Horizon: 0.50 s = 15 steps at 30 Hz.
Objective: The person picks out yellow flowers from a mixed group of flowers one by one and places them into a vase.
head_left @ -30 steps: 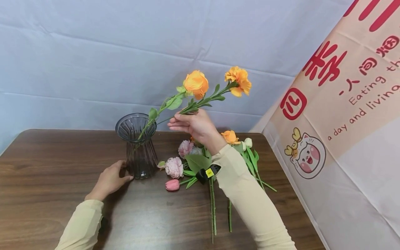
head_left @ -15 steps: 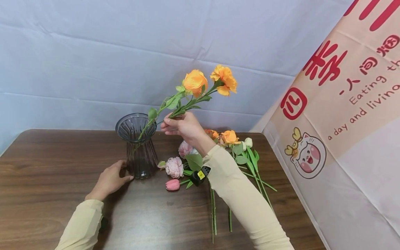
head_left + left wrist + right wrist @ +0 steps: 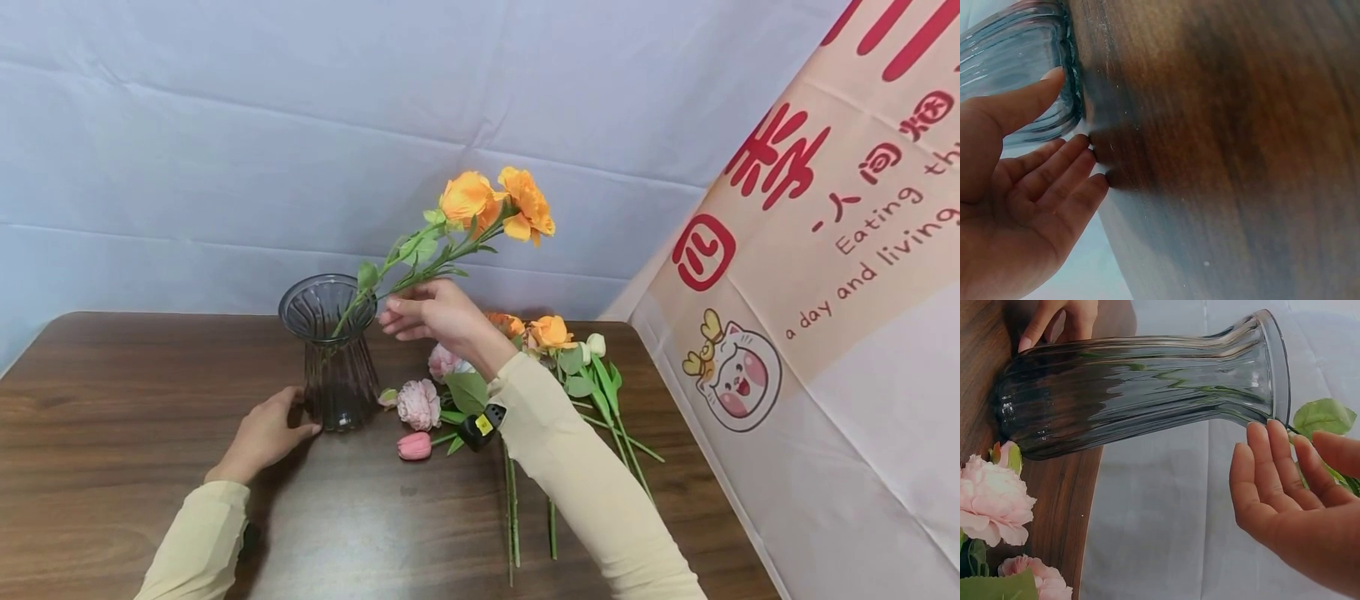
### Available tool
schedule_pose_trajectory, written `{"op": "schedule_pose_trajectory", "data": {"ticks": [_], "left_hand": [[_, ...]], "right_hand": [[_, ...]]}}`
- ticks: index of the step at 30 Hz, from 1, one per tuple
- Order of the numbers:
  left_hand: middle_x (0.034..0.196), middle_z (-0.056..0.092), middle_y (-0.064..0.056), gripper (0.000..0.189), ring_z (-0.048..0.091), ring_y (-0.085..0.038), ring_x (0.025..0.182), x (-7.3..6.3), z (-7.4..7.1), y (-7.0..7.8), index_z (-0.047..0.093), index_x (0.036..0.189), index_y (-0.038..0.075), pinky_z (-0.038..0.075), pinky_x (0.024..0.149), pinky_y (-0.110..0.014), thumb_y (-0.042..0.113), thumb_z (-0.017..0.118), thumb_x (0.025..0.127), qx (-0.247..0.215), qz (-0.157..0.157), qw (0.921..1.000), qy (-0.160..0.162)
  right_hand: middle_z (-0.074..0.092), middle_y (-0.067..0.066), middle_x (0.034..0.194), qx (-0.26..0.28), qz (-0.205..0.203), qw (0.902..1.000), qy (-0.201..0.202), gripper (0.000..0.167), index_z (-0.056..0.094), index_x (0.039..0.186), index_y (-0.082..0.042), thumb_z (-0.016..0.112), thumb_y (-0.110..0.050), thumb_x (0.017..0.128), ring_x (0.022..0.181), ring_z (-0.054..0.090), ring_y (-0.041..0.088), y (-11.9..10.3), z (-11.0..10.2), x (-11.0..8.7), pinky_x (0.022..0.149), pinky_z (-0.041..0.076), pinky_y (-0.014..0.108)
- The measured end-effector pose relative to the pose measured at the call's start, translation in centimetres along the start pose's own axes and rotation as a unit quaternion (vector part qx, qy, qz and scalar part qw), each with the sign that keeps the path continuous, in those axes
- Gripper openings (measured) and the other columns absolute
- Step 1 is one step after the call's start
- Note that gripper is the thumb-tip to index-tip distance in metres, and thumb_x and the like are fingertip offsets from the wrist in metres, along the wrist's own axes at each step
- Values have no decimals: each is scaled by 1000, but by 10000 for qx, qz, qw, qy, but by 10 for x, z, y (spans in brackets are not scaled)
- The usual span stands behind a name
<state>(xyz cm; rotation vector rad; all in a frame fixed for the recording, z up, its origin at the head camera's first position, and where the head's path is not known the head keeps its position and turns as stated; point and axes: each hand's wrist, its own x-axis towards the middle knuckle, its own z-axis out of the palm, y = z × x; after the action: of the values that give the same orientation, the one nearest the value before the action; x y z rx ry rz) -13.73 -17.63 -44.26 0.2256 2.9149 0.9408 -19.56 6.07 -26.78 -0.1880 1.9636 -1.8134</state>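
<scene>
A grey ribbed glass vase [image 3: 341, 383] with a flared rim stands on the table. An orange ranunculus-like flower [image 3: 467, 197] leans out of it to the right. My right hand [image 3: 448, 317] pinches the stem of an orange carnation [image 3: 529, 207] between thumb and forefinger, just right of the rim; its other fingers are loosely extended. The carnation's head lies close against the other bloom. Whether its stem end is inside the rim I cannot tell. My left hand [image 3: 262, 435] rests beside the vase's base, the thumb against the glass [image 3: 1016, 50] and the fingers relaxed.
On the wooden table [image 3: 135, 400] right of the vase lie a pale pink peony [image 3: 418, 405], a pink tulip [image 3: 414, 446], an orange flower [image 3: 552, 331] and white tulips [image 3: 596, 344], stems towards me. A pale cloth backdrop [image 3: 225, 167] hangs behind; a printed banner [image 3: 817, 275] stands right.
My right hand has moved left and slightly down towards the vase rim with the carnation, whose head is now next to the other orange bloom. The left hand and vase have stayed put.
</scene>
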Motion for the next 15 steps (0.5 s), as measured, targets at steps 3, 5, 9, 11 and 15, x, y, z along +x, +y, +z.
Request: {"op": "schedule_pose_trajectory", "data": {"ticks": [3, 5, 9, 11, 15], "left_hand": [[114, 53, -29, 53, 48, -48, 106, -1, 0, 0, 47, 118, -10, 40, 85, -59, 19, 69, 80, -26, 23, 10000, 12], [114, 54, -29, 52, 48, -48, 105, -1, 0, 0, 47, 118, -10, 40, 84, -59, 19, 69, 80, -33, 32, 10000, 14], [114, 54, -29, 52, 48, -48, 105, -1, 0, -1, 47, 118, -10, 40, 84, -59, 19, 69, 80, -31, 44, 10000, 19], [114, 54, -29, 52, 48, -48, 105, -1, 0, -2, 47, 118, -10, 40, 84, -59, 19, 69, 80, -24, 44, 10000, 24], [114, 53, -30, 53, 48, -48, 105, -1, 0, -1, 47, 118, -10, 40, 84, -59, 19, 69, 80, -9, 44, 10000, 30]], "right_hand": [[63, 12, 81, 106, -38, 9999, 47, 24, 53, 110, 12, 53, -2, 91, 71, 63, 19, 2, -2, -2, 86, 48, 45], [63, 12, 80, 162, -84, 9998, 116, 23, 53, 109, 11, 53, -1, 90, 69, 63, 19, 4, -4, -3, 84, 49, 44], [63, 11, 77, 310, -154, 9992, 192, 18, 53, 105, 8, 53, 0, 90, 67, 64, 19, 9, -9, -5, 84, 49, 46], [63, 12, 78, 363, -179, 9990, 203, 14, 54, 102, 7, 54, 0, 90, 67, 64, 19, 11, -11, -7, 85, 48, 47], [63, 17, 83, 354, -310, 9986, 232, 15, 55, 102, 7, 54, 1, 89, 69, 64, 20, 13, -15, -10, 82, 50, 45]]}}
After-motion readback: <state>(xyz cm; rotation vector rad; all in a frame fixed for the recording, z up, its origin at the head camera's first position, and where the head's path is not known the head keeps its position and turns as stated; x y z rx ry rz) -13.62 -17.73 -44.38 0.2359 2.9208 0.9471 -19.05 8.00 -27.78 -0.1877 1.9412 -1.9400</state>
